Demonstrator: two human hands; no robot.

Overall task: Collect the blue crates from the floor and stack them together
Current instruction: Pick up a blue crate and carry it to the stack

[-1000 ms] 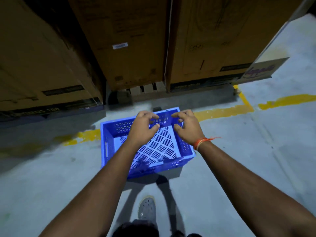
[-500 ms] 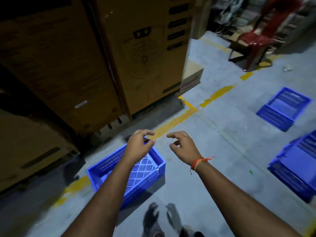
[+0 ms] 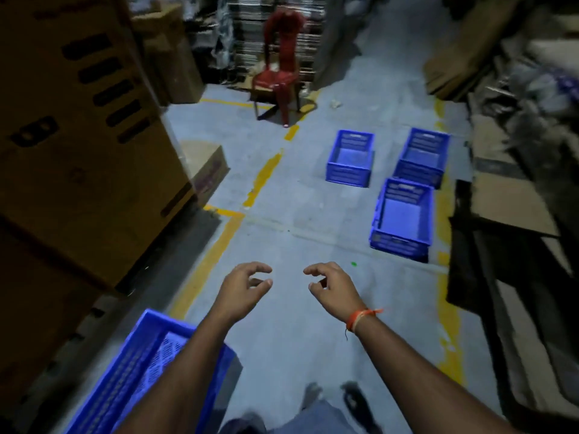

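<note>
dim warehouse aisle, grey concrete floor [image 3: 282, 324] with yellow painted lines [image 3: 210, 261].

nearest, at 7 o'clock: one blue crate [image 3: 125, 380] on the floor, open top up, slatted base showing; the left forearm crosses over its right corner. just beside it on the left, tall cardboard boxes [image 3: 78, 145] fill the 9 to 11 o'clock side.

at 6 o'clock, blurred feet at the bottom edge.

mid-frame: both hands held out over bare floor, apart from each other, touching nothing. left hand [image 3: 242, 289] has fingers loosely curled, thumb and forefinger nearly meeting, grasping nothing. right hand [image 3: 333, 286] likewise, fingers released in a loose hook, empty. orange thread band [image 3: 360, 317] on the right wrist.

small green speck [image 3: 353, 263] on the floor just past the right hand.

at 1 o'clock: three more blue crates on the floor, all open side up. closest one [image 3: 402, 242]; beyond it a second [image 3: 421, 173], nearly touching; a third [image 3: 349, 175] to the left, apart from both.

at 3 o'clock: dark clutter and flattened cardboard [image 3: 517, 198], blurred.

farthest, at 12 o'clock: red plastic chair [image 3: 279, 76] before stacked material, details too blurred to tell.
</note>
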